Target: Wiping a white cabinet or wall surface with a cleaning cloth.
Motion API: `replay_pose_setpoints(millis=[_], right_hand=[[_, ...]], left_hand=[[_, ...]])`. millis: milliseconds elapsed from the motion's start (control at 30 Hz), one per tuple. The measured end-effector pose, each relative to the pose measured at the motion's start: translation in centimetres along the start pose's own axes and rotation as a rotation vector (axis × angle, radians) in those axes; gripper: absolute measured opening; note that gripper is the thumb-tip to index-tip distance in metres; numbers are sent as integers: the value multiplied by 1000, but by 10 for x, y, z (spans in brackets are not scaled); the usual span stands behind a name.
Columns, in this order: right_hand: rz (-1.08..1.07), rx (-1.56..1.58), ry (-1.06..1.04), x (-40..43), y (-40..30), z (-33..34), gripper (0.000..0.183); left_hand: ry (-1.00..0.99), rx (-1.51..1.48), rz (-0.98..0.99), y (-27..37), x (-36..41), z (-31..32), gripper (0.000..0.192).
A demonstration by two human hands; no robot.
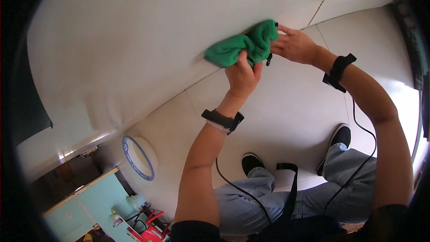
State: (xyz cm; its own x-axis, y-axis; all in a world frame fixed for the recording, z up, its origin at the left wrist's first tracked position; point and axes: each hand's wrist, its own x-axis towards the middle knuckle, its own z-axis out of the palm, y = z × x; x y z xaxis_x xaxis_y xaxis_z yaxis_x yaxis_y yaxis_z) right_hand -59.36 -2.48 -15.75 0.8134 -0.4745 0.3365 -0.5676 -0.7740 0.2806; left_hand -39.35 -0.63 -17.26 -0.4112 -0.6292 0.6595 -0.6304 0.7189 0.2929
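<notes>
A bunched green cloth [237,48] is against the pale tiled wall [134,33], low down near the floor line. My left hand [242,75] grips its lower edge, thumb on top. At the cloth's right end is my right hand [295,45], its fingertips partly hidden by the cloth. A small white thing [282,32] shows at those fingers, and small black parts [269,59] stick out beside the cloth; what they belong to is hidden. Whether the right hand grips anything cannot be told. Both wrists wear black straps.
A white bucket or basin with a blue rim [138,158] stands on the tiled floor [285,107] at lower left. Beyond it are a red plastic chair [151,232] and a light-blue panel [97,198]. Black cables hang from my arms. My feet stand on the floor below.
</notes>
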Motion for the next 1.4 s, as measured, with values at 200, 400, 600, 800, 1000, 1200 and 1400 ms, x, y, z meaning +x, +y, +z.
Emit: replay_pose_setpoints(millis=[200, 400, 600, 800, 1000, 1200, 1400], right_hand=[[154, 134, -136, -6, -38, 27, 29], [219, 126, -10, -1, -24, -7, 30], [195, -54, 332, 15, 36, -86, 34], [34, 131, 635, 16, 83, -112, 31], [113, 13, 394, -48, 73, -44, 27], [246, 134, -110, -108, 33, 18, 26], [361, 155, -167, -110, 22, 14, 25]], left_hand=[[-258, 48, -94, -19, -36, 18, 44], [-145, 83, 111, -8, 5, -12, 44], [157, -63, 161, 43, 100, -58, 52], [323, -16, 259, 73, 150, -54, 62], [53, 179, 297, 71, 116, 3, 54], [-204, 136, 223, 38, 32, 95, 52], [-180, -21, -63, 59, 28, 117, 54]])
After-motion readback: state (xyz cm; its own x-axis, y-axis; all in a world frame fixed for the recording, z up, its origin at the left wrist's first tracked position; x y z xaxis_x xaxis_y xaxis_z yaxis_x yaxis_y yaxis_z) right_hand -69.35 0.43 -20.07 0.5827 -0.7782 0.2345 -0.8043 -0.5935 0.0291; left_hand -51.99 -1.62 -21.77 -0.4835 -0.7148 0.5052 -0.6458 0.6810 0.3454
